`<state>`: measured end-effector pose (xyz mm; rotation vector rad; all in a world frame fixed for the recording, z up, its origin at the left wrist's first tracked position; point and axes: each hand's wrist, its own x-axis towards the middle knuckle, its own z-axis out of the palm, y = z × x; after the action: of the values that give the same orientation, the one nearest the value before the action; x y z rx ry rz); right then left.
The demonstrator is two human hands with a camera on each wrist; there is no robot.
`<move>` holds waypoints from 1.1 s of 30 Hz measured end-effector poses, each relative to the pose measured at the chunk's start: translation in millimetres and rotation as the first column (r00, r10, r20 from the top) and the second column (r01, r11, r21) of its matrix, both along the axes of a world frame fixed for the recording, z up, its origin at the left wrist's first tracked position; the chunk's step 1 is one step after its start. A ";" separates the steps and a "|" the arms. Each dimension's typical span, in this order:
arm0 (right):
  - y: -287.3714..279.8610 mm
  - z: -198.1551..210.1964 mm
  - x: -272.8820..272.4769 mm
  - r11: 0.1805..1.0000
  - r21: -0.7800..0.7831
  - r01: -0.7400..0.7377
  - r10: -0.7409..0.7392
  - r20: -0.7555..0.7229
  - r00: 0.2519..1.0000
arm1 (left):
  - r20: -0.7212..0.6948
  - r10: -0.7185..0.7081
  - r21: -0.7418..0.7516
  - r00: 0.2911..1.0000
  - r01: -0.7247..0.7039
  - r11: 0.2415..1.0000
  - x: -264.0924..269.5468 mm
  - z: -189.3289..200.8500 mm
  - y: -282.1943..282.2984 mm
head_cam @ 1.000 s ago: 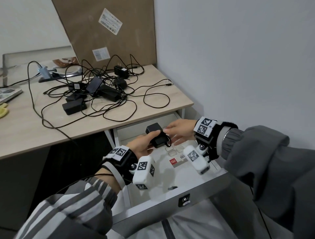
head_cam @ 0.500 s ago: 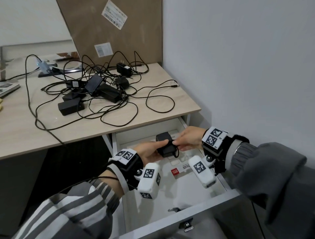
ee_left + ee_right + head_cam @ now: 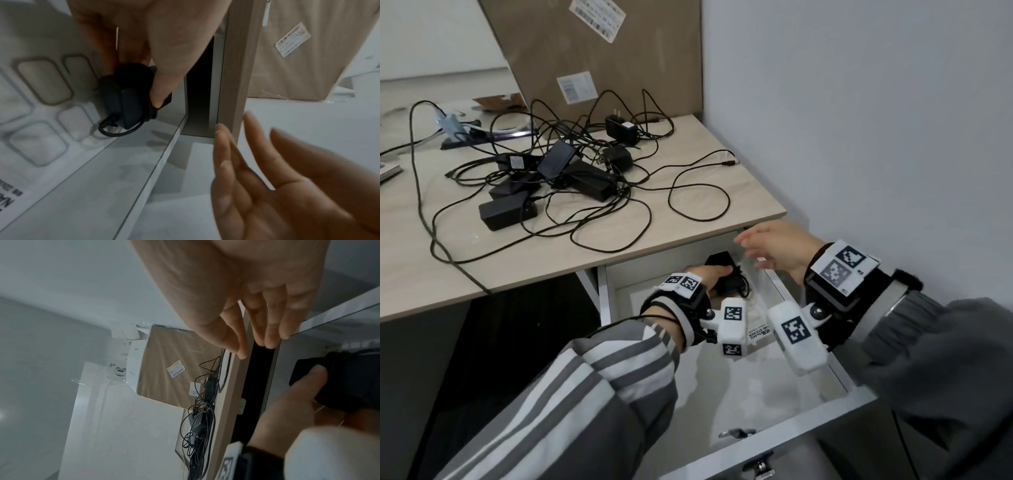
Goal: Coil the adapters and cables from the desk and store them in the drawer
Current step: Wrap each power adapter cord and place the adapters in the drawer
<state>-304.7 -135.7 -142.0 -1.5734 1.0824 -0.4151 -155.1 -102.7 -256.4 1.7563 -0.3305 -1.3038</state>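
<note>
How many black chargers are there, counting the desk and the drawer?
On the desk: 7 chargers, as far as the tangle shows.
In the drawer: 1 coiled charger, held by the left hand.
Total: 8.

A small black adapter [image 3: 723, 274] with its thin cable wound around the body sits low at the back of the open white drawer [image 3: 835, 371], one loose loop of cord sticking out beside it. On the light wooden desk [image 3: 743, 192], several more black adapters [image 3: 507, 209] lie in a heap, their black cables [image 3: 698, 192] tangled and sprawling in loops across the surface.
</note>
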 end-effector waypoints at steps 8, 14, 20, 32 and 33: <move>4.3 0.1 -3.9 1.000 -0.008 0.008 -0.008 0.048 0.999 | 0.158 -0.032 -0.021 0.987 0.036 0.999 17.2 -50.8 -39.0; 6.9 0.3 -2.5 1.000 -0.012 0.027 -0.026 0.067 0.997 | 0.252 -0.094 0.003 0.963 0.096 0.995 -10.2 37.0 3.4; 13.4 6.1 5.0 0.999 0.021 0.037 -0.039 0.090 0.995 | 0.225 -0.181 -0.055 0.957 0.198 0.979 -5.3 52.5 23.1; 36.8 38.8 31.9 0.999 -0.039 -0.027 0.034 0.178 0.983 | 0.184 -0.392 -0.129 0.901 0.417 0.900 13.8 121.5 88.9; 38.9 42.4 37.0 0.998 -0.053 -0.036 0.045 0.190 0.981 | 0.213 -0.380 -0.153 0.900 0.414 0.897 19.2 130.4 94.9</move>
<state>-267.7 -96.8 -99.5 -1.5614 0.8976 -0.5569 -136.0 -7.8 -126.0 1.6930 -0.9333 -1.3416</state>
